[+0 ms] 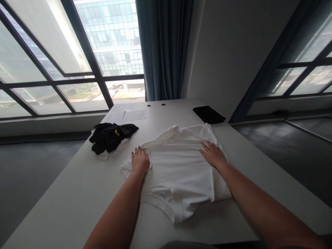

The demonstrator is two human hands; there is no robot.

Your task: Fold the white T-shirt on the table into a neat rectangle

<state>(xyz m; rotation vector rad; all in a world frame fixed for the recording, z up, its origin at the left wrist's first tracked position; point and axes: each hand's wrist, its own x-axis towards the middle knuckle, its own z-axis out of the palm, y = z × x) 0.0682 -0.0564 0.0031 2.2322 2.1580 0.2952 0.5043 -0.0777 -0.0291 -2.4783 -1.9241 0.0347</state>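
Observation:
A white T-shirt lies on the white table before me, its round collar with a small label turned toward me at the lower left. Soft creases run across its body, and its far edge is bunched. My left hand rests palm down on the left side of the shirt, near a sleeve, with its fingers stretched out. On the right side, my right hand lies flat on the cloth, fingers spread. Neither hand grips anything.
A crumpled pile of black clothing with a yellow mark lies at the left edge of the table. Printed papers lie behind it. A folded black cloth sits at the far right. Windows and a blue curtain stand beyond.

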